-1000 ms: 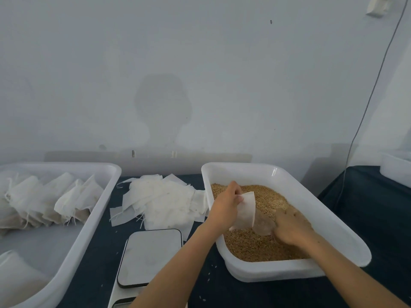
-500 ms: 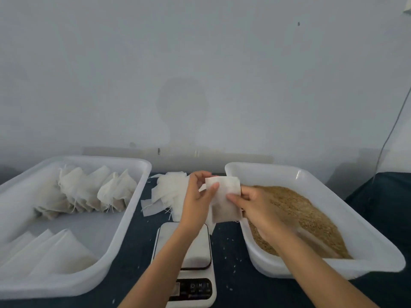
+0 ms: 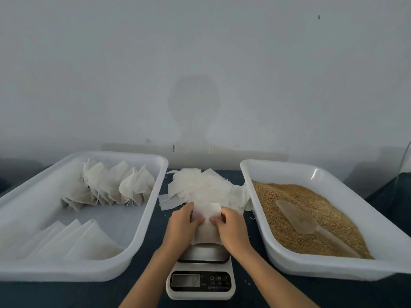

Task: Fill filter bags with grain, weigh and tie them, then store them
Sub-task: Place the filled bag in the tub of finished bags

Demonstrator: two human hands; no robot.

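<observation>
A white filter bag [image 3: 205,227] stands on the platform of the small kitchen scale [image 3: 201,283], whose display is lit. My left hand [image 3: 181,227] grips the bag's left side and my right hand [image 3: 233,228] grips its right side, fingers pinching near the top. To the right, a white tub [image 3: 275,172] holds brown grain [image 3: 295,203] with a clear scoop [image 3: 302,221] lying in it. On the left, another white tub [image 3: 142,218] holds several tied filled bags [image 3: 115,185] at the back and a few more [image 3: 73,241] at the front.
A loose pile of empty filter bags [image 3: 204,187] lies on the dark table between the two tubs, just behind the scale. A pale wall rises close behind. A thin cable curves at the far right edge.
The bag left the grain tub, came up between both hands and now sits on the scale. My right hand let go of the scoop, which lies in the grain.
</observation>
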